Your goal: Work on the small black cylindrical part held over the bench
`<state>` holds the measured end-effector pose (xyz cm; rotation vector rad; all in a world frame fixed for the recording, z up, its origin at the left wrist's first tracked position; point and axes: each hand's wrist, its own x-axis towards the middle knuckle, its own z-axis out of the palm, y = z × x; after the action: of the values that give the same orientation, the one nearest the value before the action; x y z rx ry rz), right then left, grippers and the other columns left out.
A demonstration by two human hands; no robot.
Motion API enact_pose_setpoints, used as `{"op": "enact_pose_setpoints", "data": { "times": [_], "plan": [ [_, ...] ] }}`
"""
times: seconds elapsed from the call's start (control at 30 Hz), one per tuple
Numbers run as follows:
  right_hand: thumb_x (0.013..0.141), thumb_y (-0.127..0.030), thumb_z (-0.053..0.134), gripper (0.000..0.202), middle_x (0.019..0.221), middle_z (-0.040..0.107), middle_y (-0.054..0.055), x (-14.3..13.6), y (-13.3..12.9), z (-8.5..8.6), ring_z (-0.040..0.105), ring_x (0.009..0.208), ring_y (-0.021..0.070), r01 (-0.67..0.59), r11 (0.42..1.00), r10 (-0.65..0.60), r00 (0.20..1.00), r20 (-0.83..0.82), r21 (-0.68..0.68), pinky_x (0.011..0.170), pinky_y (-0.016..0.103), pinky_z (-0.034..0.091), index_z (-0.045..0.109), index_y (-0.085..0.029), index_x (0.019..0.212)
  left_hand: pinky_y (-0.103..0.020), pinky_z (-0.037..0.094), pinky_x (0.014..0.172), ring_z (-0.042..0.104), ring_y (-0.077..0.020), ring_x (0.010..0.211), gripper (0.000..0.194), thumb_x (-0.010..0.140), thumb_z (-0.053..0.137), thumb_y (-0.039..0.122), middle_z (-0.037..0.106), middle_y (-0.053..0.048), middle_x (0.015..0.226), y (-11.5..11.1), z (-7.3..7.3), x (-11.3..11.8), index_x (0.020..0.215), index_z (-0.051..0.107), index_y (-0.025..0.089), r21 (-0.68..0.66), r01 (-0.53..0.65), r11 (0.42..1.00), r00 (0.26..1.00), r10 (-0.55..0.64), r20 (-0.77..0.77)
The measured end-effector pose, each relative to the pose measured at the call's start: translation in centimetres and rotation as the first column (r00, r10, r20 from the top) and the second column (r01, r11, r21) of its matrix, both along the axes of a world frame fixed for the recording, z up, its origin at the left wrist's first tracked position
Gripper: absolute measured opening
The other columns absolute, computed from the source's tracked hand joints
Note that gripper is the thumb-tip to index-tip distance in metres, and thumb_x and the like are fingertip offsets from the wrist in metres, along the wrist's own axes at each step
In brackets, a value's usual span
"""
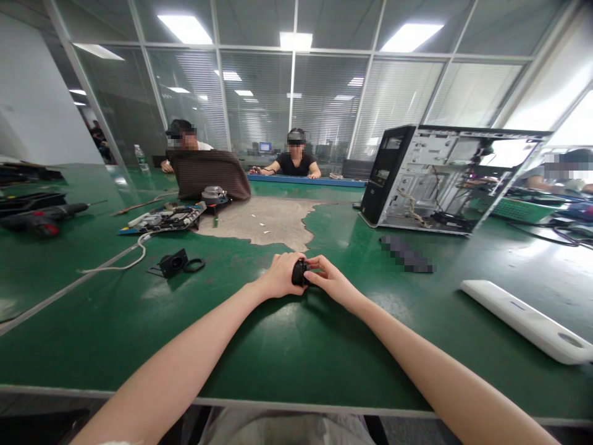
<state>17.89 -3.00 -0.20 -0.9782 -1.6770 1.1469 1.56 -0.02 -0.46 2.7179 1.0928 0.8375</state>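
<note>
Head camera, straight to the middle of the glossy green-topped counter [278, 364], in from its front edge: looking at a small, black, rounded, plastic-looking part [298, 272], held between two bare hands. Cupped from the left by the curled fingers of the left hand [281, 276]; pinched on the other side between thumb and fingertips of the right hand [334, 283]. Steadied on one side, presumably, to allow finer handling on the other. Touching the surface or just above it? Cannot tell.

Across to the left now, perhaps placed for easy reach: a black square-faced device [174, 264] beside a flat black ring [194, 266]. Farther out, near the left edge, a black-and-red power drill [41, 217]. Toward the far right corner, stood upright, likely for access inside: an open-sided black-and-silver computer case [386, 179]. Nearer the right edge, lying flat, a long white plastic casing [523, 318].

Down to the surface: shiny, broken beyond the hands by a ragged beige-grey patch [278, 219]. And the room: walled with tall glass panes [254, 105], lit by white rectangular ceiling lights [184, 29].
</note>
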Motion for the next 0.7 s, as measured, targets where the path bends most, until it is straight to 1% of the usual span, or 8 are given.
{"op": "enact_pose_setpoints", "data": {
  "times": [0.1, 0.17, 0.27, 0.33, 0.5, 0.6, 0.7],
  "plan": [
    [0.065, -0.031, 0.062, 0.031, 0.093, 0.051, 0.001, 0.02, -0.28, 0.28, 0.055, 0.082, 0.0130, -0.053, 0.999, 0.053, 0.997, -0.055, -0.002, 0.075, 0.032, 0.045, 0.042, -0.021, 0.087, -0.034, 0.030, 0.076, 0.047, -0.0220, 0.088, 0.056, 0.055, 0.062, 0.034, 0.051, -0.004, 0.098, -0.10, 0.06, 0.02, 0.105, 0.040, 0.021, -0.009, -0.008, 1.000, 1.000, 0.008, 0.002],
    [0.066, -0.032, 0.061, 0.029, 0.092, 0.052, 0.000, -0.06, -0.47, 0.40, 0.055, 0.080, 0.0125, -0.055, 0.998, 0.054, 0.995, -0.082, -0.017, 0.074, 0.031, 0.045, 0.042, -0.021, 0.084, -0.034, 0.031, 0.077, 0.047, -0.0221, 0.088, 0.056, 0.054, 0.062, 0.034, 0.052, -0.004, 0.097, -0.16, 0.11, 0.06, 0.104, 0.040, 0.021, -0.021, -0.016, 1.000, 1.000, 0.016, 0.001],
    [0.069, -0.035, 0.057, 0.024, 0.088, 0.053, 0.000, -0.19, -0.50, 0.34, 0.055, 0.074, 0.0110, -0.021, 0.999, 0.018, 0.996, -0.091, -0.030, 0.072, 0.031, 0.046, 0.043, -0.020, 0.082, -0.034, 0.030, 0.077, 0.047, -0.0226, 0.089, 0.056, 0.054, 0.062, 0.035, 0.052, -0.004, 0.098, -0.21, 0.17, 0.09, 0.104, 0.040, 0.021, -0.036, -0.028, 0.999, 1.000, 0.028, -0.002],
    [0.069, -0.036, 0.057, 0.025, 0.085, 0.053, -0.001, -0.22, -0.33, 0.16, 0.055, 0.072, 0.0107, 0.003, 0.999, -0.006, 0.996, -0.087, -0.033, 0.070, 0.030, 0.046, 0.043, -0.020, 0.083, -0.035, 0.030, 0.078, 0.047, -0.0227, 0.089, 0.056, 0.054, 0.062, 0.035, 0.052, -0.004, 0.098, -0.20, 0.19, 0.10, 0.104, 0.040, 0.021, -0.041, -0.029, 0.999, 1.000, 0.029, -0.006],
    [0.069, -0.034, 0.058, 0.030, 0.089, 0.052, 0.002, 0.03, 0.17, -0.10, 0.055, 0.078, 0.0126, 0.040, 0.997, -0.042, 0.999, -0.025, -0.061, 0.075, 0.033, 0.045, 0.046, -0.020, 0.093, -0.034, 0.031, 0.077, 0.047, -0.0225, 0.089, 0.055, 0.055, 0.062, 0.035, 0.052, -0.004, 0.099, -0.14, 0.16, 0.09, 0.104, 0.040, 0.020, -0.027, -0.023, 0.999, 1.000, 0.023, -0.012],
    [0.067, -0.032, 0.060, 0.029, 0.091, 0.052, 0.002, 0.17, 0.10, 0.14, 0.054, 0.082, 0.0137, 0.006, 0.999, -0.007, 1.000, -0.021, -0.050, 0.076, 0.034, 0.044, 0.047, -0.019, 0.090, -0.034, 0.031, 0.077, 0.047, -0.0223, 0.089, 0.056, 0.055, 0.062, 0.035, 0.051, -0.004, 0.099, -0.12, 0.10, 0.09, 0.104, 0.040, 0.020, -0.012, -0.017, 1.000, 1.000, 0.017, -0.012],
    [0.062, -0.028, 0.065, 0.033, 0.092, 0.053, 0.001, 0.10, -0.23, 0.47, 0.054, 0.084, 0.0140, -0.055, 0.998, 0.053, 0.996, -0.070, -0.029, 0.075, 0.032, 0.045, 0.045, -0.020, 0.088, -0.034, 0.031, 0.076, 0.047, -0.0220, 0.089, 0.057, 0.054, 0.062, 0.034, 0.051, -0.004, 0.099, -0.13, 0.08, 0.08, 0.105, 0.040, 0.020, -0.014, -0.016, 1.000, 1.000, 0.016, -0.012]
  ]
}}
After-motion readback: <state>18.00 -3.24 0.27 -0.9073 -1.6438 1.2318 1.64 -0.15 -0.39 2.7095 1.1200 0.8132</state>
